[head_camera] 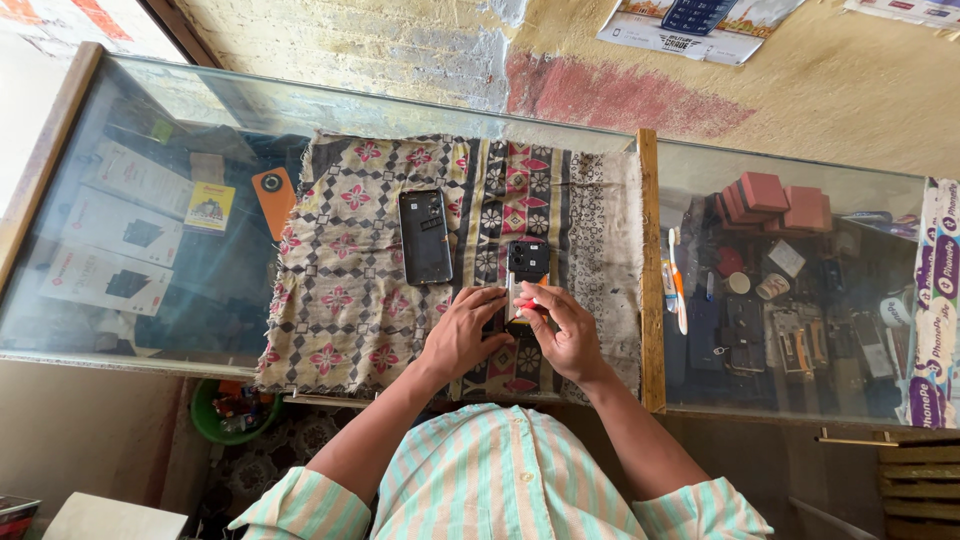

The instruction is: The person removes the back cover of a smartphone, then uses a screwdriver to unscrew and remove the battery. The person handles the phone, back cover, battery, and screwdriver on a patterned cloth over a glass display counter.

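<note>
Phone (527,268): head view; opened, back side up, on the cloth (340,290), just right of the cover (425,236), its near end under both hands.
Handling: likely light, stiff and fragile with the inside bare; best held by the long edges, not the exposed parts.
Left hand (462,335): fingers bent against the phone's left edge, pressing it steady; closed on the phone.
Right hand (570,335): curled round a thin red-handled tool (527,305), tip at the phone's lower half; whether it touches I cannot tell.
Arms: both forearms come up from the striped shirt and meet at the phone, wrists bent inward.
Cover: dark, flat on the cloth, apart from the hands.
Desk (650,270): glass-topped, wood-framed; cloth spread over its middle.
Toothbrush (676,280): on the glass, right of the phone past the wood strip.
Orange case (273,197): left of the cloth, well away from the phone.
</note>
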A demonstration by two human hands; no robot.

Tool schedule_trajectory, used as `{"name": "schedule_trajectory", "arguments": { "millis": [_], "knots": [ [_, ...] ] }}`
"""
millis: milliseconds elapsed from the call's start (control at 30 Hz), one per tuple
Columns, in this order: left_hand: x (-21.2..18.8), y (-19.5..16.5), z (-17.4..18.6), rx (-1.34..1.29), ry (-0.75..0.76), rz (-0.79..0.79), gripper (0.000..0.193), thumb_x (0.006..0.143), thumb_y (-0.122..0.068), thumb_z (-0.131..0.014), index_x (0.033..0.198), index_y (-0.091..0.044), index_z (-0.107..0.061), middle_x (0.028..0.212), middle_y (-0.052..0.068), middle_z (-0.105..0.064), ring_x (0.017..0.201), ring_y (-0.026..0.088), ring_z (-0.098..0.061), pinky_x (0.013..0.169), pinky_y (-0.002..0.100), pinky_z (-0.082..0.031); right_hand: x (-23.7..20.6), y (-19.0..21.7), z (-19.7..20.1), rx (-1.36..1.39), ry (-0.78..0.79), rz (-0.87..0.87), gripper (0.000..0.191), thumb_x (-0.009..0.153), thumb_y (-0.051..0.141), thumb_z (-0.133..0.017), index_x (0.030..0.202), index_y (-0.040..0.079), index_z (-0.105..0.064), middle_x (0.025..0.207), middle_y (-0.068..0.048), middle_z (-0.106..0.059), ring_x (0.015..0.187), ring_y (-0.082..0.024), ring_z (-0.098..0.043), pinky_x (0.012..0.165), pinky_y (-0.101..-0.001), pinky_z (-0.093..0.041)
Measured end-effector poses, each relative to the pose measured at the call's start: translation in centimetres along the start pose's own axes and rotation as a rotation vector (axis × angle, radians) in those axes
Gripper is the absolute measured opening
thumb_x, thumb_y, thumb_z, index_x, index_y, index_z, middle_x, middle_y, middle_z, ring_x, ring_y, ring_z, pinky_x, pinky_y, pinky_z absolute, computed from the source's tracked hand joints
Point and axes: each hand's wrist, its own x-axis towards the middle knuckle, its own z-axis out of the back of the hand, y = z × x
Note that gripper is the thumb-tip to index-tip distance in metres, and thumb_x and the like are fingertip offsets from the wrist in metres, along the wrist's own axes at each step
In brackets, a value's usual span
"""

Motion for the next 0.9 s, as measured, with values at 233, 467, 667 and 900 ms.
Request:
{"name": "schedule_trajectory", "arguments": {
  "millis": [233,467,667,900],
  "knots": [
    [0.0,0.0,0.1,0.013,0.010,-0.011,0.064,0.081,-0.032,-0.082,0.132,0.002,-0.063,0.141,0.014,-0.059,0.131,0.033,-0.052,0.111,0.042,-0.043,-0.3,-1.0,-0.7,-0.125,0.022,0.126,0.049,0.094,0.007,-0.074,0.141,0.009,-0.058,0.119,-0.011,-0.071,0.100,-0.021,-0.075,0.083,-0.0285,-0.066],
    [-0.1,0.5,-0.3,0.022,0.007,-0.029,0.054,0.078,-0.022,-0.083,0.123,0.001,-0.066,0.140,0.015,-0.059,0.132,0.034,-0.051,0.112,0.042,-0.043,0.7,-0.1,-1.0,-0.015,0.189,0.125,0.051,0.095,0.000,-0.072,0.143,0.012,-0.058,0.117,-0.009,-0.073,0.092,-0.018,-0.076,0.077,-0.0266,-0.067],
    [-0.2,0.7,-0.5,0.007,-0.020,-0.036,0.052,0.075,-0.012,-0.079,0.123,0.000,-0.068,0.140,0.014,-0.061,0.132,0.034,-0.052,0.112,0.041,-0.045,0.6,1.0,-1.3,0.036,0.094,0.113,0.047,0.087,0.001,-0.077,0.131,0.015,-0.067,0.110,-0.007,-0.070,0.093,-0.021,-0.073,0.080,-0.0306,-0.063],
    [-0.1,0.4,-0.2,-0.022,-0.008,-0.031,0.052,0.080,-0.025,-0.083,0.121,0.001,-0.067,0.139,0.015,-0.060,0.130,0.034,-0.052,0.110,0.043,-0.044,0.5,0.4,-0.7,0.096,0.097,0.020,0.040,0.097,0.002,-0.070,0.135,0.012,-0.064,0.119,-0.006,-0.075,0.105,-0.022,-0.076,0.092,-0.0326,-0.064]
  ]
}}
